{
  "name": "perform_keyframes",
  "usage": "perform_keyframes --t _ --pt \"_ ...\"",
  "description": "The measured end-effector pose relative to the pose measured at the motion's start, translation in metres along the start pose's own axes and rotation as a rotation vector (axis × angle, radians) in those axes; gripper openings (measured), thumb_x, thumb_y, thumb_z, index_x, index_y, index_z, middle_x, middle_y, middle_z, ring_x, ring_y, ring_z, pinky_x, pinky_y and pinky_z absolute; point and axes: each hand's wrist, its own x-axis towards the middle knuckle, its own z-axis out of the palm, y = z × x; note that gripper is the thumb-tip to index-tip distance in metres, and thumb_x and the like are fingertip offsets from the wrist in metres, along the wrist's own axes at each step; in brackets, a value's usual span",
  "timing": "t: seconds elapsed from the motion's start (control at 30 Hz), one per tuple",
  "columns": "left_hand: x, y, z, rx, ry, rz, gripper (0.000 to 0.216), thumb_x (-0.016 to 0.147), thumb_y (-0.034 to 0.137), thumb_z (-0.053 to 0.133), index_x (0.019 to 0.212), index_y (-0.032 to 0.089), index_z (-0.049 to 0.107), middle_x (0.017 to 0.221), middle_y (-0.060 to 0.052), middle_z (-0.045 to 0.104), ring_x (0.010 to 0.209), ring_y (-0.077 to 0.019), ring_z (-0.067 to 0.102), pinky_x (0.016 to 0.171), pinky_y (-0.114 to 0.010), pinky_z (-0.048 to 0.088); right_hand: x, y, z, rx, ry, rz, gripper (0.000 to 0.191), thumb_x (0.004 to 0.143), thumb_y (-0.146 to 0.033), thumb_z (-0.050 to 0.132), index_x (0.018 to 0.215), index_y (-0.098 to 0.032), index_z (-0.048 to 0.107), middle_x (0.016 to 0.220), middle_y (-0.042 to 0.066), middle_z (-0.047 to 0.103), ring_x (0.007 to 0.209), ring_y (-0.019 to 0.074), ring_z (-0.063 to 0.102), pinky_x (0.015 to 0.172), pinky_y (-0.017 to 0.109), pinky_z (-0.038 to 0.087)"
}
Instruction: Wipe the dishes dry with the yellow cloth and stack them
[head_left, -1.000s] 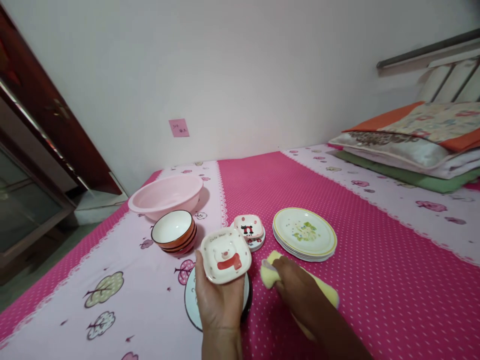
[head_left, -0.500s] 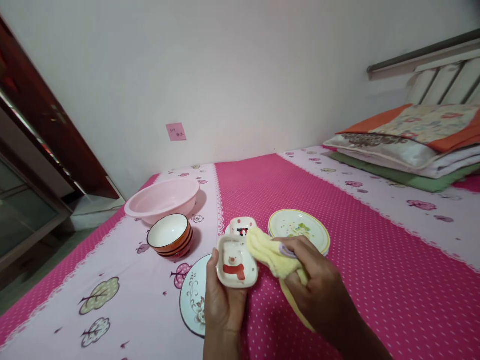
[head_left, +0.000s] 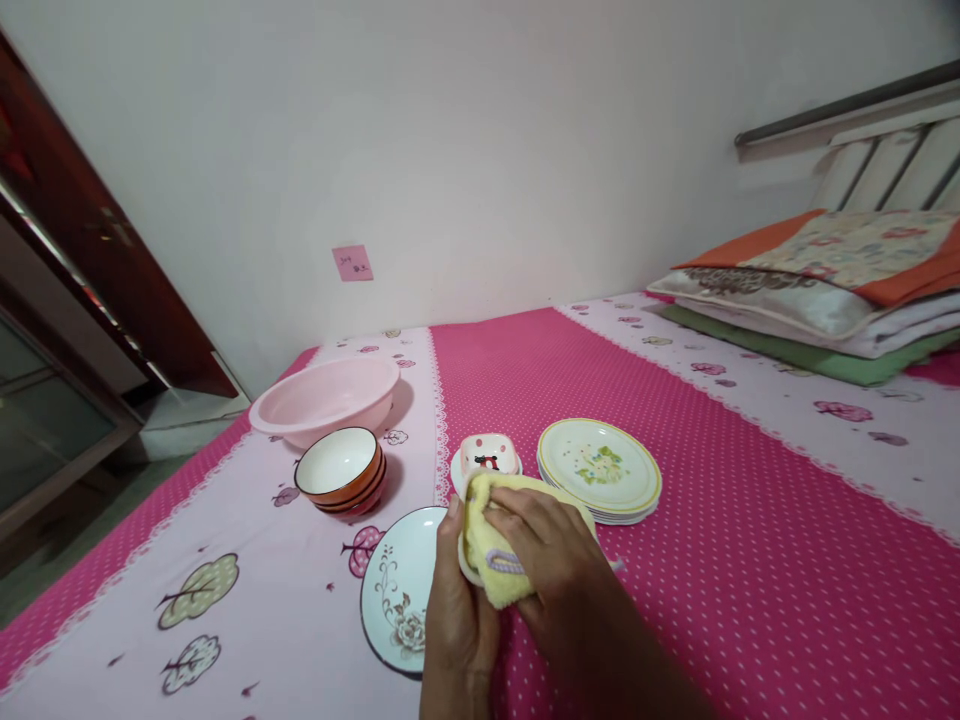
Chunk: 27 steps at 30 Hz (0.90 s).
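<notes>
My left hand [head_left: 459, 610] grips a small square dish [head_left: 466, 568] by its side, above the bed. Only a bit of the dish's pale rim shows, since a yellow cloth [head_left: 487, 530] covers its inside. My right hand [head_left: 551, 550] is closed on that cloth and presses it into the dish. Just behind lies another small dish [head_left: 480, 450] with pink dots and a red and black figure, on top of a white piece. A white plate with brown flowers [head_left: 397, 580] is partly hidden by my left hand.
A stack of yellow-rimmed plates [head_left: 600, 465] lies to the right. At the left are stacked brown bowls [head_left: 341, 480] and a pink basin [head_left: 326, 395]. Folded bedding [head_left: 825, 290] is piled at the far right. A pink note [head_left: 352, 263] sticks to the wall.
My right hand has moved left with the cloth, from the dish's right edge onto its inside, covering the bear picture. My left hand with the dish has shifted slightly right.
</notes>
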Motion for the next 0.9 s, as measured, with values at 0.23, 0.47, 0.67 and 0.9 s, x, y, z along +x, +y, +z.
perform_keyframes --t 0.23,0.47,0.67,0.9 --pt "0.0 -0.01 -0.007 0.112 -0.112 0.114 0.041 0.084 0.034 0.076 0.121 0.018 0.073 0.116 -0.01 0.077 0.122 -0.0298 0.065 0.106 -0.039 0.05 -0.002 -0.001 0.001 -0.026 -0.021 0.144 0.031 0.085 -0.006 0.046 0.108 -0.02 0.06 0.109 0.013 0.071 0.1 0.0277 0.063 0.089 0.042 0.051" --pt "-0.007 -0.012 -0.005 0.257 -0.21 0.173 0.06 0.084 0.038 0.074 0.141 0.026 0.061 0.14 -0.01 0.066 0.125 -0.0289 0.063 0.106 -0.035 0.049 0.0 -0.005 -0.018 0.226 -0.116 0.413 0.025 0.066 -0.012 0.051 0.087 -0.022 0.059 0.08 0.005 0.068 0.069 0.0212 0.059 0.064 0.031 0.046" --pt "-0.014 -0.01 -0.002 0.242 -0.277 0.203 0.067 0.083 0.039 0.074 0.146 0.028 0.055 0.133 -0.01 0.069 0.113 -0.0304 0.069 0.096 -0.037 0.055 0.012 -0.012 -0.036 1.027 -0.194 0.717 0.017 0.071 -0.023 0.06 0.087 -0.018 0.064 0.073 0.001 0.065 0.066 0.0176 0.059 0.06 0.027 0.047" --pt "-0.015 -0.014 -0.005 0.169 -0.245 0.182 0.059 0.086 0.036 0.071 0.144 0.032 0.057 0.136 -0.006 0.067 0.121 -0.0295 0.065 0.1 -0.035 0.053 0.012 -0.026 -0.041 1.345 -0.019 1.009 0.037 0.08 -0.039 0.063 0.111 -0.019 0.065 0.087 0.006 0.075 0.076 0.0249 0.071 0.073 0.034 0.056"
